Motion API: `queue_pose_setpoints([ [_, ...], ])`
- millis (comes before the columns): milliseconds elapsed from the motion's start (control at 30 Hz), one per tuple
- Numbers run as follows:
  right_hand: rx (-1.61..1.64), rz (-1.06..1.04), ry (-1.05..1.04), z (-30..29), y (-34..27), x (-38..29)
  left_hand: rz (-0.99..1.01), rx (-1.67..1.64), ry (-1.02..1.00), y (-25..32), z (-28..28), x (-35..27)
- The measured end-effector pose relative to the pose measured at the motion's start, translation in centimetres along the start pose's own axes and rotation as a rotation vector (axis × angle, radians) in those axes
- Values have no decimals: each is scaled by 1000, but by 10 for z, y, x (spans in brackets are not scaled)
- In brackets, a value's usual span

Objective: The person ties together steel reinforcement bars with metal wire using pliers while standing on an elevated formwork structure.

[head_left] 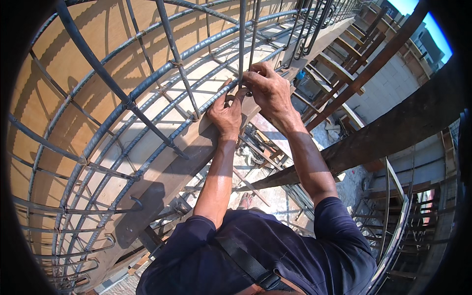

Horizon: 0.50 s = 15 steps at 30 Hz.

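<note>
Both my hands are at the crossing of a ribbed steel rebar [184,124] and an upright thinner bar [242,40]. From below and outside, my left hand [225,117] grips around the ribbed rebar, with its thumb and fingertips close to the crossing. My right hand [271,86] has its fingers bent and pinched together just right of the upright bar. Whatever may be between those fingertips is too small to make out. Lower left along the same rebar, a wire tie [194,116] binds another stirrup bar [180,70].
A curved plywood form [88,33] stands behind the rebar cage. Below the cage runs a timber edge board [180,167]. A dark diagonal pole [387,125] passes close to my right forearm. Far below, scrap timber [260,147] and bundled bars [300,199] lie on the ground.
</note>
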State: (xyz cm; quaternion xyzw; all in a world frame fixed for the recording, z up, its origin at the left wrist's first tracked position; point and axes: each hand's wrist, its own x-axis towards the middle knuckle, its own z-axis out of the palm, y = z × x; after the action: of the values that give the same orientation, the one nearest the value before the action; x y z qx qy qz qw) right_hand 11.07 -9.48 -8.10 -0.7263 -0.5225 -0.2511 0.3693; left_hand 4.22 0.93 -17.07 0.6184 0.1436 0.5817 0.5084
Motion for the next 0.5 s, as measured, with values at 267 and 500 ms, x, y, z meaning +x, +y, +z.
queue_pose_setpoints([
  [267,-210,-101,26,-16,-18,0,-77,-3,-57,11,1,0],
  [500,215,212,-265,-35,-48,0,-134,-150,-113,-1,-6,-2],
])
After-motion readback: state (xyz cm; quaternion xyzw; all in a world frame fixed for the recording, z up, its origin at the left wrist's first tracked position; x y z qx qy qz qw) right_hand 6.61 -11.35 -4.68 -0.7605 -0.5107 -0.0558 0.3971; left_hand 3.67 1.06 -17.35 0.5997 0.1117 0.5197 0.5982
